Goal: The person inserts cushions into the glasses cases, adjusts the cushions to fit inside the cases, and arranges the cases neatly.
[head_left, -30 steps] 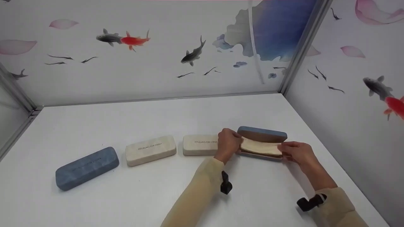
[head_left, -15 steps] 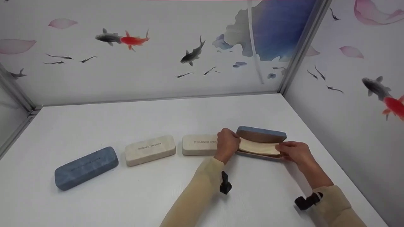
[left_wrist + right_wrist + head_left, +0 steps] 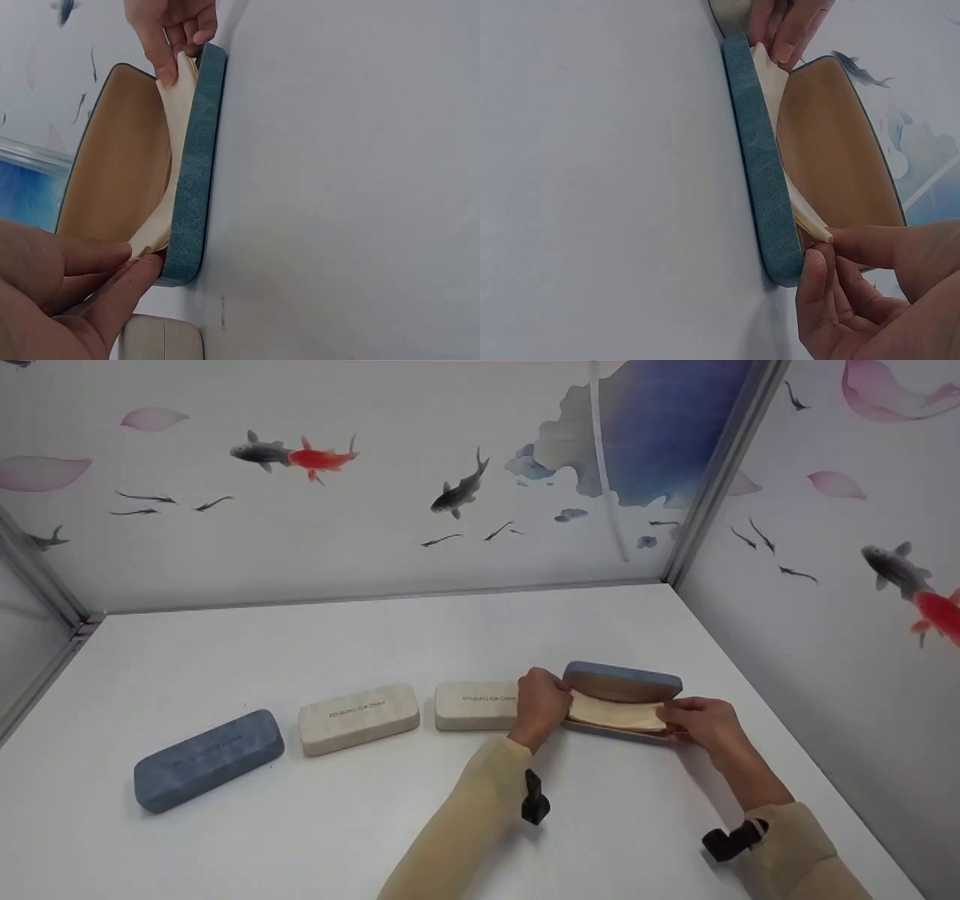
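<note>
A blue glasses case stands with its lid raised at the right of the table, its brown lining showing. Across its lower half lies a folded cream cloth, sagging in the middle. My left hand pinches the cloth's left end between thumb and fingers. At the other end, my right hand pinches the cloth close to the case's rim. In the left wrist view the cloth dips into the case behind its blue front wall. What lies beneath the cloth is hidden.
A cream glasses case sits just left of the open one, partly behind my left hand. Farther left lie another cream case and a closed blue case. Printed panels wall the white table at the back and sides.
My right hand has shifted slightly left with its end of the cloth, and the cloth sits a little lower in the case. My left hand keeps its hold, almost still.
</note>
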A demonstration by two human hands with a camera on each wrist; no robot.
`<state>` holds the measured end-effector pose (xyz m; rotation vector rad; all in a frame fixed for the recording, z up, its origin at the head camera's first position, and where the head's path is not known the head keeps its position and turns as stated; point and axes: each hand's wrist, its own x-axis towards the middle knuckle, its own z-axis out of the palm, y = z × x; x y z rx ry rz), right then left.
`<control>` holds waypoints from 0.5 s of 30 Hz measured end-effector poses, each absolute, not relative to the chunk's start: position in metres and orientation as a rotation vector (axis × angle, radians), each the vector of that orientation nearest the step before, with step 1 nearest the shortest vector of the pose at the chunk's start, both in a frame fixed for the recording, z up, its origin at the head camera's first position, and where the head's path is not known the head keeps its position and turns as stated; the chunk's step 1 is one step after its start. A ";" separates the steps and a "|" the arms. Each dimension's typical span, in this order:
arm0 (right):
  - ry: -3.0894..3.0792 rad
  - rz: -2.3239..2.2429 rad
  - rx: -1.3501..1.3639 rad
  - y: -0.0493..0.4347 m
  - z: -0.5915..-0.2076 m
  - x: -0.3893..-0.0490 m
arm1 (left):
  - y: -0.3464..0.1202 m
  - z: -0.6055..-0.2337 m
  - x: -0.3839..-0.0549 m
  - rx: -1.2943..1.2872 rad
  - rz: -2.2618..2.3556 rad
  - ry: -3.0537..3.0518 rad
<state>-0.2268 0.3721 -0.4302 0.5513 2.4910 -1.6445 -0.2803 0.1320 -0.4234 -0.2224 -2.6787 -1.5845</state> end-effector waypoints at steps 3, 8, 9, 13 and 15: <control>2.519 -1.616 0.552 0.374 -0.431 -0.226 | 0.131 -0.420 -0.280 -0.205 -1.591 -2.708; 2.520 -1.599 0.594 0.376 -0.432 -0.225 | 0.128 -0.415 -0.280 -0.129 -1.602 -2.741; 2.516 -1.604 0.603 0.377 -0.431 -0.225 | 0.128 -0.414 -0.280 -0.120 -1.599 -2.742; 2.553 -1.594 0.695 0.378 -0.427 -0.226 | 0.126 -0.411 -0.280 -0.126 -1.617 -2.726; 2.580 -1.599 0.757 0.377 -0.424 -0.227 | 0.125 -0.409 -0.281 -0.118 -1.617 -2.716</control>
